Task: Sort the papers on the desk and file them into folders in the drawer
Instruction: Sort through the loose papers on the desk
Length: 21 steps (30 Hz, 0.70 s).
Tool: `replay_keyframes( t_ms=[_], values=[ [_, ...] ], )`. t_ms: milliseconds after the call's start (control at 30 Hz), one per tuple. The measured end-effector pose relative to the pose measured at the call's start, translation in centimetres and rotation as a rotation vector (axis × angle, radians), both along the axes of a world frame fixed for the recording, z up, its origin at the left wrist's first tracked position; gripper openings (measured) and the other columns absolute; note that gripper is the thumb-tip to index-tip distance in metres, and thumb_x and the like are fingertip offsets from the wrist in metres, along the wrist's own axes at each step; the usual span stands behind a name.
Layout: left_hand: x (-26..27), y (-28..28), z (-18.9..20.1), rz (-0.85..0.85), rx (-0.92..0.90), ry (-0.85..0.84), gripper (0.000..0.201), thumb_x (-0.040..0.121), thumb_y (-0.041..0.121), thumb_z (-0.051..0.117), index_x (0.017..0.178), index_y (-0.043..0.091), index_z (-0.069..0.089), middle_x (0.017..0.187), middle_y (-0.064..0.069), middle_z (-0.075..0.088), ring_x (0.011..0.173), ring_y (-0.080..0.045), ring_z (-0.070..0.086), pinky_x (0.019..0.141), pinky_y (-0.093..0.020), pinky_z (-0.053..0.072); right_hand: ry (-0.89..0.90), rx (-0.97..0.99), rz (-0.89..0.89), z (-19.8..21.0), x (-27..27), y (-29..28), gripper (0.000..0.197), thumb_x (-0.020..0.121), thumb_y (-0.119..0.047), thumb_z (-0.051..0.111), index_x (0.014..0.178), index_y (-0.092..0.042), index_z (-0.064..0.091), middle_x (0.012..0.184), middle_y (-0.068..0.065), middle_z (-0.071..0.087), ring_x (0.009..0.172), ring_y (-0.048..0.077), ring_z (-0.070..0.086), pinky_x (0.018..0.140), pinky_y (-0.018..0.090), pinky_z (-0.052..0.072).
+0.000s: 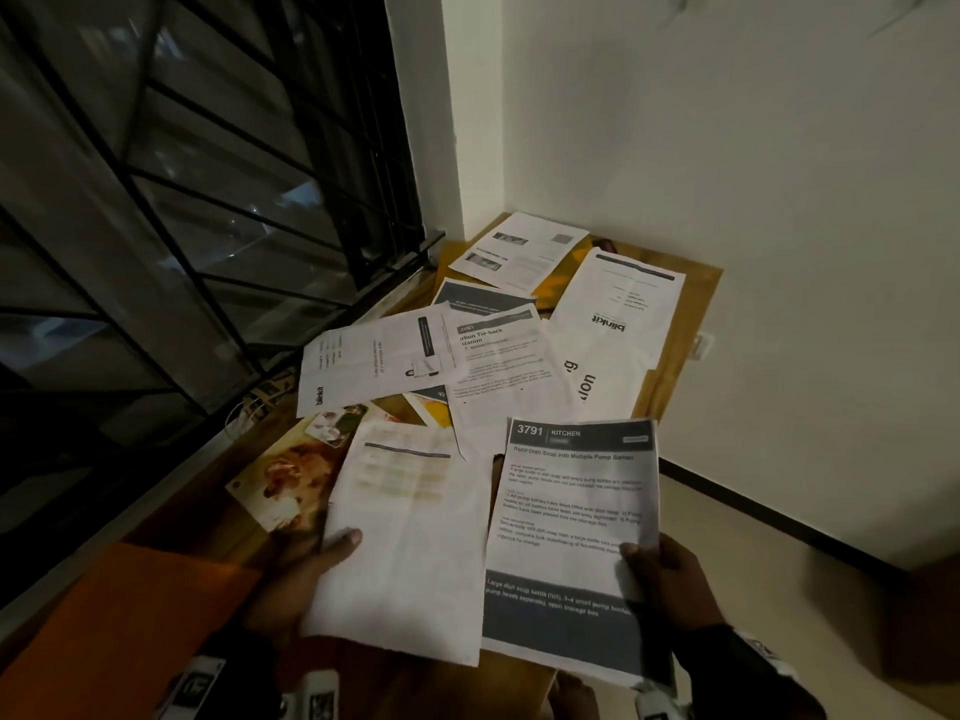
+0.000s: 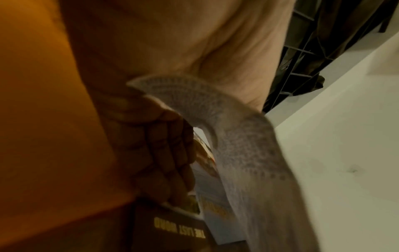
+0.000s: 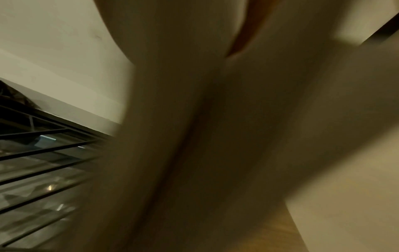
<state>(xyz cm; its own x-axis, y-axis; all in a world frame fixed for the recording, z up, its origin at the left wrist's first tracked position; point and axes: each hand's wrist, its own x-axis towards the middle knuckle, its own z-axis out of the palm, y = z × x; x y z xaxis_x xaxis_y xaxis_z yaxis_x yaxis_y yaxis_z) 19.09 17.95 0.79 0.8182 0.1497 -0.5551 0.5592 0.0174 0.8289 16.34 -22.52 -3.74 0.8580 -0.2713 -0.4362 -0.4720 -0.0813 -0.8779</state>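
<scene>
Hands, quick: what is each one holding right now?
Left hand: grips a mostly blank white sheet.
Right hand: pinches the kitchen sheet numbered 3791.

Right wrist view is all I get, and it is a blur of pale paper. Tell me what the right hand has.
Observer: The right hand holds a printed sheet headed "3791 KITCHEN", thumb on its front.
Operator: Report the left hand.
Observer: The left hand holds another sheet, paler, its print too faint to read.
Operator: Say what remains on the desk.
Observer: Several papers lie spread on the wooden desk, among them two marked "blinkit".
Operator: Give me any folder.
Observer: An orange sheet or folder lies at the near left; I cannot tell which. No drawer shows.
</scene>
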Motion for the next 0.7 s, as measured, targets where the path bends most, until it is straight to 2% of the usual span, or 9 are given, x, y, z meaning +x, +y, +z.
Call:
replay_keyframes(
  t_ms=[100,167,267,367,400,467,533,633,700],
  values=[
    [0.4,-0.1,0.0,0.039,0.066,-0.055,0.044,0.081,0.049,0.070,0.120,0.028,0.065,0.121,0.000,0.067,0.114,-0.030,0.061,0.103,-0.054,0.044,0.008,-0.029,0.030,0.1,-0.3,-0.6,0.011,0.097,-0.016,0.060,0.103,-0.014,0.069,0.101,0.005,0.076,0.091,0.027,0.072,0.089,0.051,0.056],
    [1.3,0.0,0.5,0.006,0.029,-0.076,0.043,0.084,0.053,0.068,0.119,0.029,0.067,0.120,-0.002,0.070,0.111,-0.031,0.065,0.102,-0.057,0.045,0.012,-0.043,0.050,0.1,-0.5,-1.0,0.010,0.096,-0.016,0.060,0.101,-0.016,0.070,0.100,0.004,0.076,0.091,0.027,0.072,0.090,0.053,0.056],
    [3.0,-0.1,1.3,-0.049,0.094,-0.118,0.029,0.094,0.037,0.062,0.119,0.023,0.067,0.115,-0.006,0.073,0.106,-0.032,0.069,0.098,-0.058,0.049,0.026,-0.057,0.074,0.6,-0.6,-1.2,0.011,0.097,-0.016,0.058,0.102,-0.017,0.068,0.101,0.005,0.076,0.093,0.026,0.072,0.091,0.052,0.056],
    [4.0,-0.1,1.5,-0.174,0.150,-0.108,0.023,0.095,0.019,0.062,0.118,0.018,0.067,0.115,-0.008,0.073,0.108,-0.033,0.068,0.098,-0.059,0.049,0.018,-0.066,0.072,0.9,-0.9,-1.2,0.010,0.098,-0.016,0.057,0.102,-0.018,0.066,0.102,0.005,0.075,0.093,0.025,0.072,0.091,0.051,0.056],
    [4.2,-0.1,1.3,-0.207,0.173,-0.128,0.023,0.095,0.013,0.061,0.117,0.015,0.066,0.115,-0.009,0.072,0.109,-0.034,0.067,0.097,-0.057,0.050,0.014,-0.067,0.066,0.8,-1.0,-1.2,0.010,0.098,-0.016,0.058,0.102,-0.019,0.066,0.102,0.004,0.075,0.093,0.025,0.072,0.091,0.052,0.056],
    [3.8,0.0,1.6,-0.235,0.243,-0.187,0.026,0.095,0.005,0.058,0.119,0.014,0.062,0.114,-0.007,0.070,0.109,-0.032,0.065,0.087,-0.045,0.053,0.006,-0.064,0.058,1.0,-1.1,-1.3,0.010,0.098,-0.016,0.058,0.101,-0.021,0.065,0.103,0.004,0.074,0.094,0.025,0.071,0.092,0.052,0.056],
    [3.3,0.6,1.9,-0.232,0.304,-0.228,0.030,0.096,0.007,0.057,0.124,0.015,0.057,0.114,-0.006,0.066,0.109,-0.031,0.062,0.082,-0.037,0.050,0.003,-0.061,0.041,1.1,-1.3,-1.4,0.011,0.098,-0.015,0.057,0.101,-0.021,0.065,0.104,0.004,0.074,0.094,0.026,0.071,0.092,0.052,0.055],
    [2.2,2.3,1.9,-0.129,0.235,-0.181,0.031,0.092,0.023,0.061,0.122,0.027,0.055,0.115,-0.006,0.064,0.108,-0.031,0.060,0.087,-0.046,0.049,-0.006,-0.055,0.012,1.3,-1.5,-1.6,0.011,0.097,-0.013,0.058,0.099,-0.019,0.067,0.102,0.005,0.075,0.093,0.026,0.072,0.091,0.051,0.056],
    [1.4,2.3,2.0,-0.079,0.177,-0.178,0.023,0.092,0.029,0.060,0.115,0.028,0.059,0.118,-0.011,0.065,0.105,-0.030,0.062,0.088,-0.049,0.049,-0.028,-0.050,0.001,1.4,-1.4,-1.6,0.012,0.096,-0.011,0.060,0.096,-0.019,0.069,0.102,0.007,0.076,0.092,0.027,0.072,0.091,0.052,0.056]
  ],
)
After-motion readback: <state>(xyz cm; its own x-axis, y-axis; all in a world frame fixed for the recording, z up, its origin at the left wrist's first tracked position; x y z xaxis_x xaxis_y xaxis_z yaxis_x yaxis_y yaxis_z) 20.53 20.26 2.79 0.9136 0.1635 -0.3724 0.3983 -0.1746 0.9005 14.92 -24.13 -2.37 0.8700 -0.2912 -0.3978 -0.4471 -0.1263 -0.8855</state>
